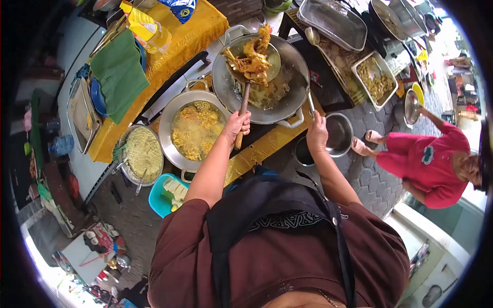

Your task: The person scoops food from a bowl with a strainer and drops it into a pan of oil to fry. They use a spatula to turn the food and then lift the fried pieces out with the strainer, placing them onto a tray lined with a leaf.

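My left hand (237,126) is closed around the wooden handle of a skimmer (245,98). Browned fried chicken pieces (254,60) are heaped in its bowl, above a large wok (222,90) of hot oil (272,97). Loose brown bits float in that oil. In my closed right hand (317,134) is a slim metal-handled utensil (310,102) reaching to the wok's right rim; its working end cannot be made out. Left of this wok, a second wok (167,128) contains yellow food (197,131) in bubbling oil.
A pot of pale mixture (143,154) and a turquoise basin (159,197) of pale blocks stand lower left. Fried pieces fill a tray (390,92) at right. Metal pots (339,134) sit near my right hand. A person in red (426,159) holds a metal bowl (411,109).
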A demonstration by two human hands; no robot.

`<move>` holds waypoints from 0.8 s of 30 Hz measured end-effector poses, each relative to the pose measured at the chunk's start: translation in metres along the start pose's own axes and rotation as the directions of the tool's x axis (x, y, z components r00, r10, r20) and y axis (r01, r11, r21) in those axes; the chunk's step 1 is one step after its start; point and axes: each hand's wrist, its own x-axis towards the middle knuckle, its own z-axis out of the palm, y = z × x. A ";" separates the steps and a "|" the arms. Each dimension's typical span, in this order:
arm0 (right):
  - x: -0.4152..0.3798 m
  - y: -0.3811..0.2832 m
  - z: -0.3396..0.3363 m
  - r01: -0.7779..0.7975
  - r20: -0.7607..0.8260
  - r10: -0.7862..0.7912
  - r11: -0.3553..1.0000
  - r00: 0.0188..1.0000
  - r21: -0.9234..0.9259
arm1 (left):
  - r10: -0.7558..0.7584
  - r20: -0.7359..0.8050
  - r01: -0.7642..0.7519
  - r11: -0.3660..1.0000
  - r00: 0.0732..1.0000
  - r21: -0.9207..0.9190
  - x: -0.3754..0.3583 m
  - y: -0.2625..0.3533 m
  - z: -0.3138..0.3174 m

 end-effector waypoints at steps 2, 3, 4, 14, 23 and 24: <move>-0.027 0.000 0.012 -0.020 0.178 0.044 0.991 0.983 -0.136 | 0.022 -0.005 -0.022 1.000 1.000 -0.001 -0.012 0.007 0.003; -0.037 -0.006 0.016 0.015 0.245 0.030 0.983 0.969 -0.183 | 0.030 0.009 -0.030 0.999 1.000 -0.011 -0.017 0.010 0.005; -0.046 -0.014 0.020 0.027 0.313 0.022 0.988 0.949 -0.151 | 0.017 0.012 -0.017 1.000 1.000 0.008 -0.023 0.012 0.006; -0.091 -0.045 0.090 0.000 0.273 -0.010 0.999 0.962 0.035 | 0.004 -0.009 -0.004 1.000 1.000 0.031 -0.063 0.027 0.026; -0.122 0.004 0.114 -0.501 0.239 0.472 0.568 0.848 0.653 | -0.018 -0.004 0.018 1.000 1.000 0.015 -0.052 0.021 0.030; -0.120 0.019 0.114 -0.499 0.195 0.475 0.686 0.858 0.529 | -0.024 -0.002 0.024 0.999 1.000 0.025 -0.050 0.020 0.032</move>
